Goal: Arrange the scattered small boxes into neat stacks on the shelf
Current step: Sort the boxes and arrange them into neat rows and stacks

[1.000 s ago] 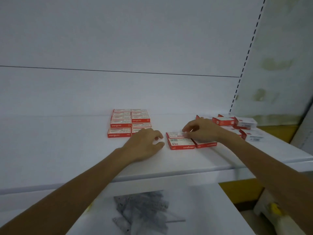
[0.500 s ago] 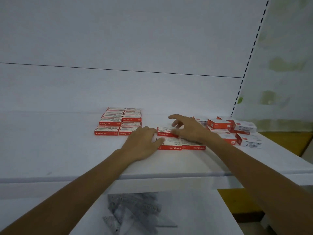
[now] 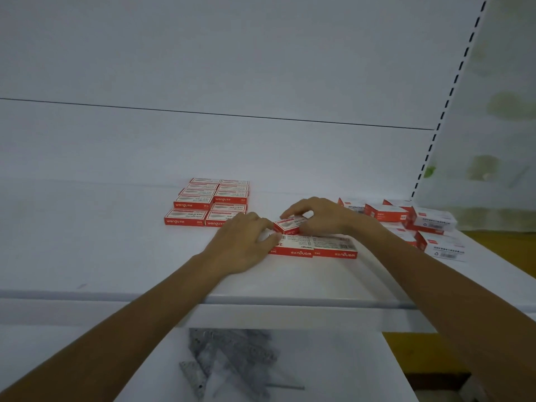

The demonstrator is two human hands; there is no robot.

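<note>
My right hand (image 3: 316, 217) pinches a tilted box (image 3: 290, 225) just above two flat boxes (image 3: 319, 248) on the shelf (image 3: 116, 242); my left hand (image 3: 243, 246) rests against them, fingers relaxed. I judge this the stacking step; next I should lower it squarely.

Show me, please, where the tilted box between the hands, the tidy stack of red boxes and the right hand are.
tilted box (image 3: 290, 224): head view, on its upper face.
tidy stack (image 3: 191, 205): head view, on a red front side.
right hand (image 3: 324, 217): head view, on the hand's back.
</note>
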